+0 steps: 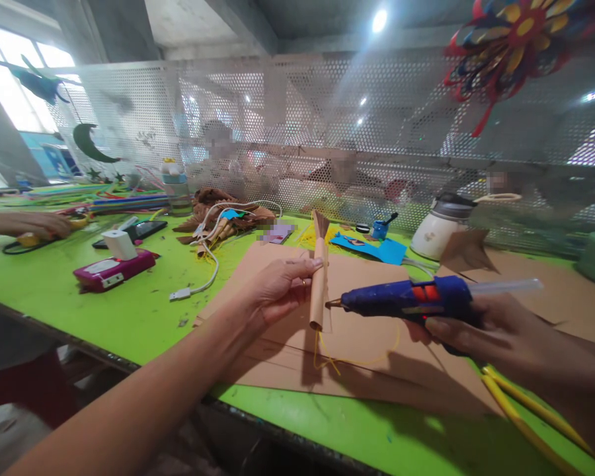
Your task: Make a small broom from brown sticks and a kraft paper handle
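My left hand (285,287) is closed around a rolled brown paper tube (318,291), which stands nearly upright with a fringed, flared top. Yellow string (334,363) trails from below the tube's lower end. In my right hand (480,330) is a blue glue gun (406,297) with red parts and a clear glue stick out of its back. Its nozzle points left, right by the tube's edge; I cannot tell whether they touch. Beneath both hands lie large brown paper sheets (272,370) on the green table.
A purple power strip (114,270) with a white plug and a white USB cable (181,294) lie left. Brown paper pieces (218,211) and a bottle (175,188) stand behind. A white kettle (441,225) is back right. Another person's hand (39,226) rests far left.
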Demonstrator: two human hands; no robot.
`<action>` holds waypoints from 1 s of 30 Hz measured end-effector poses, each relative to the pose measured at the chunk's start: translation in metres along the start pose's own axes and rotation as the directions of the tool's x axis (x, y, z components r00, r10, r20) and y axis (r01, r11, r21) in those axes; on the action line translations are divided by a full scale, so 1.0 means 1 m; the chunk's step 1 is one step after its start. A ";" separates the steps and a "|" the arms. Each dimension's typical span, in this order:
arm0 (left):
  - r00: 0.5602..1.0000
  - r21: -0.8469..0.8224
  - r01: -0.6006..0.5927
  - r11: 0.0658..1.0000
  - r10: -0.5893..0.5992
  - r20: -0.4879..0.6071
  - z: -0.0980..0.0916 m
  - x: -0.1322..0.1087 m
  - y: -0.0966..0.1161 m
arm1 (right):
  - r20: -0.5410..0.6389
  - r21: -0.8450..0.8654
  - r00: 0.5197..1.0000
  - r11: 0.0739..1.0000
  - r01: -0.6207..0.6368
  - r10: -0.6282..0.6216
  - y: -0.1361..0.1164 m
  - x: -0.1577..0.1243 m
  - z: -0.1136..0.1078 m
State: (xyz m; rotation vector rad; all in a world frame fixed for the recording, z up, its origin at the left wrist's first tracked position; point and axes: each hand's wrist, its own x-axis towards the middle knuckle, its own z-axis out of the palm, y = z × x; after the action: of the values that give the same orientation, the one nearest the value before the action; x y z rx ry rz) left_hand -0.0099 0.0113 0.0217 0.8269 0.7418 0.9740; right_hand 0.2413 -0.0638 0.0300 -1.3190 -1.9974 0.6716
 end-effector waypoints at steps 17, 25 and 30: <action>1.000 0.039 0.003 0.999 -0.003 0.009 -0.002 0.002 -0.001 | 0.194 0.077 0.980 0.996 -0.051 0.035 0.001 0.003 -0.003; 1.000 0.046 0.028 0.999 -0.027 -0.012 0.001 0.000 0.000 | 0.196 -0.010 0.980 1.000 0.029 -0.026 -0.003 0.003 -0.005; 0.999 0.040 0.034 0.999 -0.033 -0.028 -0.001 0.001 -0.001 | 0.204 -0.011 0.976 0.997 0.076 -0.073 0.001 0.001 -0.006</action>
State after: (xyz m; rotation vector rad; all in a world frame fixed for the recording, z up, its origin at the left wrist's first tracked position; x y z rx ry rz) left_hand -0.0098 0.0118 0.0206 0.8353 0.7990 0.9449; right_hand 0.2463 -0.0618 0.0337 -1.2205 -2.2089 0.7811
